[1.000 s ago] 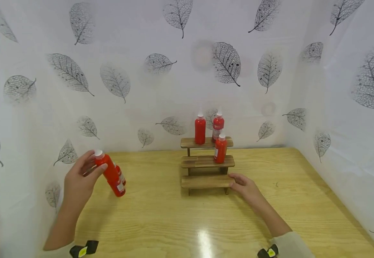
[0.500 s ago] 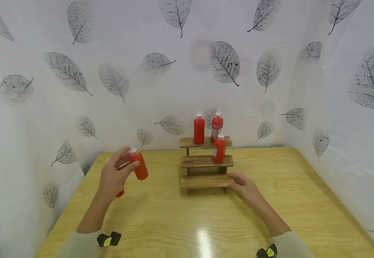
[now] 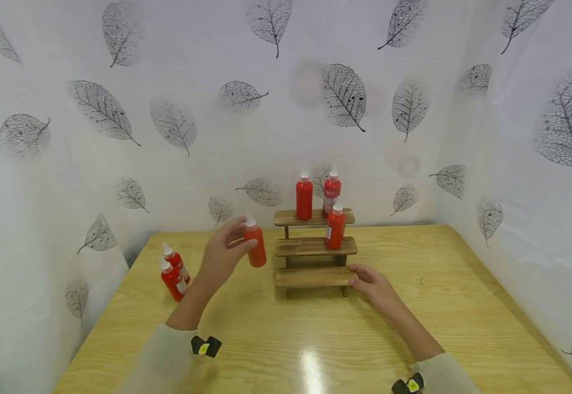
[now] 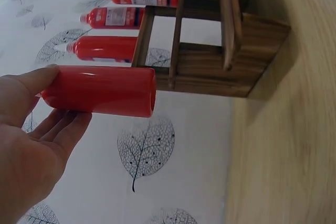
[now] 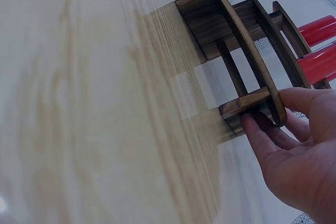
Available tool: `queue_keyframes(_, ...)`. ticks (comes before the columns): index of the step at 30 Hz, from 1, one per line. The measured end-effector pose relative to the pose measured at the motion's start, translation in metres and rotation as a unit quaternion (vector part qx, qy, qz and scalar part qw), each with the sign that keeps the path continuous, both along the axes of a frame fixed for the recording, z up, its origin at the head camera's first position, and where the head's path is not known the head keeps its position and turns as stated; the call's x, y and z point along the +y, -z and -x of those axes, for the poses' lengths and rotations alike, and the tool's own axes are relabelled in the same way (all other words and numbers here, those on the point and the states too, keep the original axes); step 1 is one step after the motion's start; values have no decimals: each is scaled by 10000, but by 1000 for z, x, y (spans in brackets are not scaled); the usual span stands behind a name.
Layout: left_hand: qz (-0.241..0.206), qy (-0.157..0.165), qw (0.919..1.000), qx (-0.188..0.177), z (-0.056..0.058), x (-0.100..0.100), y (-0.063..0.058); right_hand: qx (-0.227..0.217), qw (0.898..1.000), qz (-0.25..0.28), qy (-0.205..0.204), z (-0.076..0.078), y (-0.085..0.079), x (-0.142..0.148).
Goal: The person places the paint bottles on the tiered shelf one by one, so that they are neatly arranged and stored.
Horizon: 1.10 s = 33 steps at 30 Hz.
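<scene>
My left hand (image 3: 224, 254) grips a red squeeze bottle (image 3: 255, 246) by its upper part, thumb on one side and fingers on the other. The bottle hangs above the table, just left of a three-step wooden rack (image 3: 310, 277). In the left wrist view the held bottle (image 4: 102, 90) appears close to the rack. My right hand (image 3: 375, 287) holds the right end of the lowest step; in the right wrist view its thumb and fingers pinch that board (image 5: 252, 56). Two red bottles (image 3: 304, 200) stand on the top step and another bottle (image 3: 335, 229) on the middle step's right end.
Two more red bottles with white caps, a front one (image 3: 173, 280) and a rear one (image 3: 176, 261), stand on the left of the wooden table (image 3: 266, 339). A white curtain with leaf prints (image 3: 192, 71) hangs behind the table and along its sides.
My left hand has carried the bottle rightward from the left bottles toward the rack, and the bottle is now more upright. My right hand has stayed on the lowest step.
</scene>
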<state>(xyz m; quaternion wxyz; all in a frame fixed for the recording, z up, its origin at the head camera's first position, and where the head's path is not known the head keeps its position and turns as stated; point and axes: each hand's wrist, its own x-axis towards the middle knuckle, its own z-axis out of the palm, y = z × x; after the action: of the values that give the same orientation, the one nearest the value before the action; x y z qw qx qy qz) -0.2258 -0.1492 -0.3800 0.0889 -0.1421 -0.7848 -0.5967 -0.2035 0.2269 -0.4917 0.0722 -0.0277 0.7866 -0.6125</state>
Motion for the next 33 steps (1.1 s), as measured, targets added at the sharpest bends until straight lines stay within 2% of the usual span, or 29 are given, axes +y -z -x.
queue_keyframes(5,-231,286,9993,103,14,25,3,-25,10000,9,8,-1,-1,0)
queue_keyframes(9,-138,477,9983,289,24,43,7,-55,10000,64,-9,-1,-2,1)
queue_keyframes(12,-79,546,9976,419,31,55,8,-81,10000,35,-23,-1,-2,2)
queue_keyframes(17,-59,570,9975,425,41,70,10,-90,10000,-32,7,-1,-2,1)
queue_keyframes(25,71,527,9982,261,49,89,8,-93,9999,-53,50,-1,0,1)
queue_keyframes(33,235,530,9978,320,54,101,6,-64,10000,-5,26,-1,-1,1)
